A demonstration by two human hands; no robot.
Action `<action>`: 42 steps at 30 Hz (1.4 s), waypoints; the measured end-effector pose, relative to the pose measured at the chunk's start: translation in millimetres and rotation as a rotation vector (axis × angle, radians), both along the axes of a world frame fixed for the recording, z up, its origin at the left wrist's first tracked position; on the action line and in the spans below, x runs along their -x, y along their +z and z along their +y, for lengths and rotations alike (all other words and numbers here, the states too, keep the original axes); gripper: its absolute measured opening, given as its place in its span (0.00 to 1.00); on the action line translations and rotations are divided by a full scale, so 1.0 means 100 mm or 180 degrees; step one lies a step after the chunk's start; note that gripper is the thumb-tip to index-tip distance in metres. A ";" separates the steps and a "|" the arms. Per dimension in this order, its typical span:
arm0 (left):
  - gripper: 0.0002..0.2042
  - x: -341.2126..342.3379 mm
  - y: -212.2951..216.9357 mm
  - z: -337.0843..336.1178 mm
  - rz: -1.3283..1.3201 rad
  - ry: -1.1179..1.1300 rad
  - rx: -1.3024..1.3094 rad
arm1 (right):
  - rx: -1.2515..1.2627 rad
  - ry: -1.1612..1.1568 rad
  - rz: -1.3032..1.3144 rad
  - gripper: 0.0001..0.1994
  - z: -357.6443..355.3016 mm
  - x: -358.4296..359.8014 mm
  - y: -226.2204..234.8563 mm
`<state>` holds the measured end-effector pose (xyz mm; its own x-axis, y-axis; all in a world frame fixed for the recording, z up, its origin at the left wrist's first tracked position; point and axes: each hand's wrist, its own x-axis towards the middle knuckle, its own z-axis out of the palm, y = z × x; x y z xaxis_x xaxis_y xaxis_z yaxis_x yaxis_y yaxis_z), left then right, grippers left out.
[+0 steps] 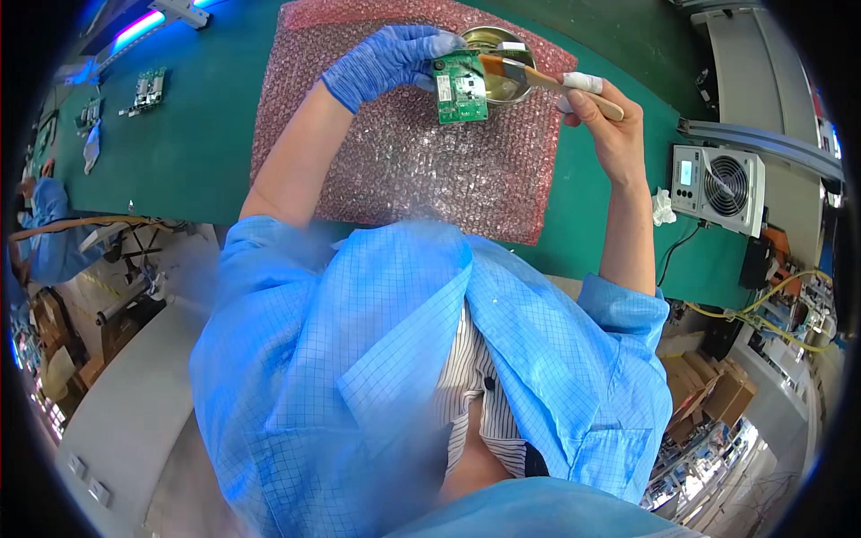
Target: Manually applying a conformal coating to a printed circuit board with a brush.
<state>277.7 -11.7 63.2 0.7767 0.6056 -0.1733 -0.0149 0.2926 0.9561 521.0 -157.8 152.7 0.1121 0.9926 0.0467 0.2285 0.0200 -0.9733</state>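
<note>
My left hand (395, 61), in a blue knitted glove, is closed on the upper left edge of a green circuit board (461, 100). The board is held up over the near left side of a round metal bowl (527, 56) with yellowish liquid in it. My right hand (605, 117) grips the wooden handle of a flat paintbrush (547, 81), with white wraps on some fingertips. The brush's bristles lie at the board's upper right edge, above the bowl; whether they touch it I cannot tell.
Pink bubble wrap (404, 170) lies under the bowl on the green bench mat (202, 134). More circuit boards (148, 91) lie at the left, below a glowing lamp (139, 29). A white fan unit (719, 188) stands at right beside crumpled tissue (663, 207). Another person's blue sleeve (56, 224) shows far left.
</note>
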 end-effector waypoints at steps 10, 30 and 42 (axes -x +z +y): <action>0.22 -0.04 0.16 -0.09 0.0054 0.0022 -0.0131 | 0.0194 0.0398 -0.0369 0.12 0.09 0.12 -0.05; 0.19 -0.03 0.06 -0.07 0.0173 0.0598 -0.0303 | -0.0064 -0.0137 -0.0521 0.09 -0.11 0.29 -0.31; 0.19 -0.04 0.09 -0.12 0.0253 0.0721 -0.0266 | -0.0546 -0.0151 -0.0516 0.10 0.03 0.48 -0.24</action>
